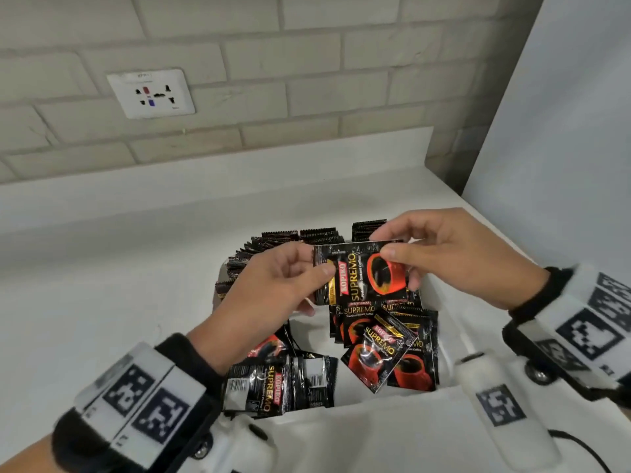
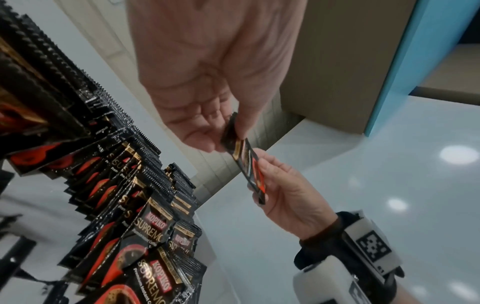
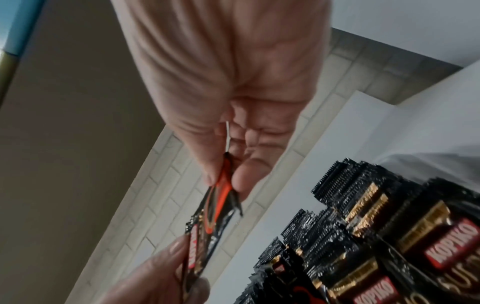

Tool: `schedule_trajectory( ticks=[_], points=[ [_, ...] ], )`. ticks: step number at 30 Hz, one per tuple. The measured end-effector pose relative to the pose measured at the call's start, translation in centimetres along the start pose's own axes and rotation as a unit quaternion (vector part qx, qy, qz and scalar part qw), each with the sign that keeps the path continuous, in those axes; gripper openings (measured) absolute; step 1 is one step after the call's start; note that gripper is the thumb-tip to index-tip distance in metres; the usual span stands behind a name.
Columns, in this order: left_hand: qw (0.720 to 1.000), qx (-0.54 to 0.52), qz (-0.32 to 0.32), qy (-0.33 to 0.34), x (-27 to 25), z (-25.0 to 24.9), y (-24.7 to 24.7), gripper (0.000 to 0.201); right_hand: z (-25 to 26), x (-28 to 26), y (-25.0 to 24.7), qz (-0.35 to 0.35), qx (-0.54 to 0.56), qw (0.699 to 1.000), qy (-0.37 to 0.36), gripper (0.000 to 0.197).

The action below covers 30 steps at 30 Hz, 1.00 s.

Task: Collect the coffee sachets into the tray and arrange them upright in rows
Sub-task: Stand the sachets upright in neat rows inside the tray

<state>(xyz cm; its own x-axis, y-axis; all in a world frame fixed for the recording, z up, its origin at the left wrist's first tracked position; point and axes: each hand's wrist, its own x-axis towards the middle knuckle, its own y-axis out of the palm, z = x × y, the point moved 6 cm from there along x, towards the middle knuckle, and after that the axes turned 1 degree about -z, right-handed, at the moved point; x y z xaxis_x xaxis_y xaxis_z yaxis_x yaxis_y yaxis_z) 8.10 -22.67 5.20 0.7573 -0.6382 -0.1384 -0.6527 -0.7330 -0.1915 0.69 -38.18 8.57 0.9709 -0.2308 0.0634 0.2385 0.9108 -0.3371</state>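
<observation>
**Both hands held one sachet above the tray**

The left hand (image 1: 273, 288) and the right hand (image 1: 440, 254) each pinched an end of a single coffee sachet (image 1: 362, 274), keeping it face-up and roughly level in the air over the tray (image 1: 358, 407). The left thumb and fingers closed on the gold-banded end; the right thumb lay on the printed red cup, with the other fingers curled behind the foil. From the left wrist the same sachet (image 2: 249, 164) appeared edge-on between the two pinches, and from the right wrist it (image 3: 215, 207) showed the same way.

Below the hands, loose sachets (image 1: 379, 349) lay flat and overlapping in the near part of the white tray, some face-down with barcodes showing. Farther back, upright sachets (image 1: 300, 235) stood packed in rows, their serrated top edges lined up. How many rows stood there was hard to make out, since the hands covered much of them.

The tray sat on a white counter (image 1: 102, 285) against a brick-patterned wall, which carried a wall socket (image 1: 150, 93).
</observation>
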Motion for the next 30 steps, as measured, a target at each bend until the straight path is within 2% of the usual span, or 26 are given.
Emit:
schedule_trajectory(
  ticks=[4,7,9,11,13,15,18,21,23,26,28,30],
  points=[
    [1.000,-0.001,-0.029,0.000,0.5,0.2,-0.1,0.009,-0.7,-0.5,-0.1,0.005,0.026,0.999,0.027,0.018],
    [0.998,0.055,-0.032,0.028,0.8,-0.4,-0.2,0.011,-1.2,-0.9,0.4,0.071,-0.054,0.995,0.046,0.019],
    [0.991,0.121,0.008,0.051,1.0,-1.1,0.4,0.011,-1.6,-1.3,0.8,0.106,-0.135,0.984,0.043,0.022],
    [0.973,0.210,0.062,0.072,1.3,-1.7,1.6,0.011,-1.7,-1.3,0.7,0.089,-0.204,0.974,0.033,0.031],
    [0.951,0.279,0.102,0.089,1.6,-2.0,3.1,0.010,-1.5,-1.1,0.9,0.070,-0.216,0.974,0.027,0.036],
    [0.934,0.314,0.133,0.107,2.0,-2.2,4.6,0.019,-2.0,-1.0,1.5,0.078,-0.231,0.969,0.027,0.032],
    [0.930,0.321,0.127,0.123,2.6,-2.4,5.4,0.025,-4.8,-1.3,1.6,0.105,-0.220,0.966,0.083,0.024],
    [0.949,0.292,0.094,0.072,3.2,-1.3,3.9,0.013,-7.7,-2.0,0.5,0.112,-0.158,0.961,0.196,0.019],
    [0.944,0.310,0.114,0.013,3.0,0.2,3.3,0.012,-8.7,-2.4,-0.1,0.117,-0.161,0.952,0.234,0.019],
    [0.909,0.377,0.170,-0.059,2.2,2.6,3.2,0.013,-8.9,-2.0,-0.1,0.128,-0.295,0.924,0.205,0.029],
    [0.888,0.401,0.212,-0.077,1.7,3.6,3.6,0.013,-8.6,-1.6,0.6,0.144,-0.384,0.896,0.172,0.035],
    [0.869,0.412,0.258,-0.088,1.3,4.1,4.3,0.011,-8.3,-1.2,1.3,0.160,-0.434,0.873,0.155,0.033]
  ],
)
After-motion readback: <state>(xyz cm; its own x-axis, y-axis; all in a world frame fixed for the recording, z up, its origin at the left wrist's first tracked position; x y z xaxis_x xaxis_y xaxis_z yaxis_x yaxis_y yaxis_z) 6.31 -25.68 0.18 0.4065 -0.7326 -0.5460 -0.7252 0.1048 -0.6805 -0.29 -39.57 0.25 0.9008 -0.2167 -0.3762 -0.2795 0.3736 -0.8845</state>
